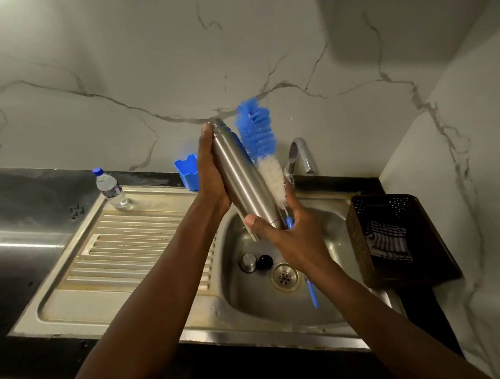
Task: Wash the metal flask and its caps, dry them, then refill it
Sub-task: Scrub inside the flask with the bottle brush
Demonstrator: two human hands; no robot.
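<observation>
Sink, washing stage, judged early.
Left hand gripped flask; right hand clutched its base plus brush. Caps lay in basin; drying, refill pending.

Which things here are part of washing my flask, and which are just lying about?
In the job: flask, brush, steel cap, black cap, sink, tap; likely cloth for drying, water bottle for refilling.
Lying about: blue tub, basket.
</observation>
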